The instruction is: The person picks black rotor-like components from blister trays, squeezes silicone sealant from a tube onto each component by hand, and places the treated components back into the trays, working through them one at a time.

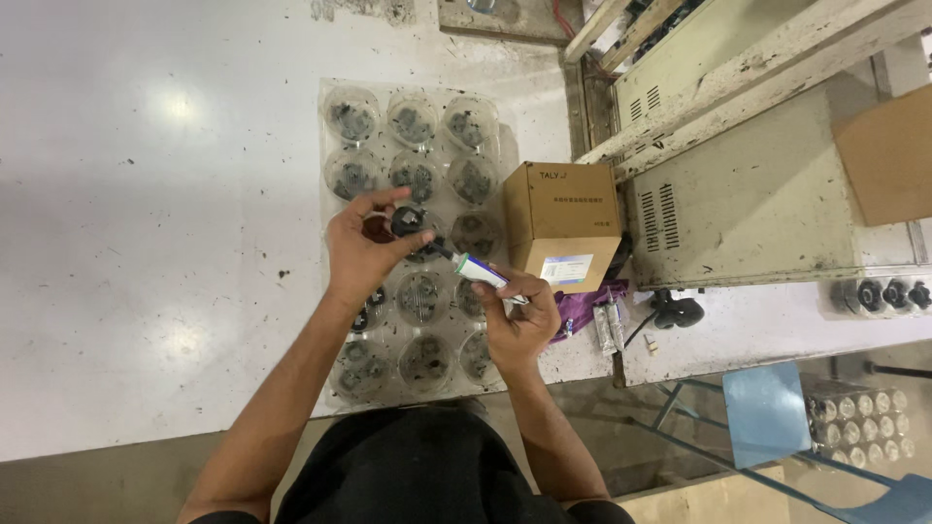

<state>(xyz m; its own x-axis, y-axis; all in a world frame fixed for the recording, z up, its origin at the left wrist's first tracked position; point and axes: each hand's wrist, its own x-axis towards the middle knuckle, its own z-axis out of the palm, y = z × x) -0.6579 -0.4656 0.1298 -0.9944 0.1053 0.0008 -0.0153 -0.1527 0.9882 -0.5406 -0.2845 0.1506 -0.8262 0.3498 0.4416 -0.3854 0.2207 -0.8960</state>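
Note:
My left hand (367, 243) holds a small round black part (409, 219) above a clear plastic tray (335, 126). My right hand (519, 315) grips a small tube (482, 271) with a white, green and blue body, its dark nozzle pointed at the black part. The tray has round pockets, each holding a similar dark part (414, 124). Both hands hover over the tray's middle rows.
A brown cardboard box (563, 223) stands right of the tray, with a purple cloth (592, 299) at its foot. A worn cream metal machine (767, 194) fills the right. Another tray of parts (859, 427) rests on a blue stool (767, 412) below.

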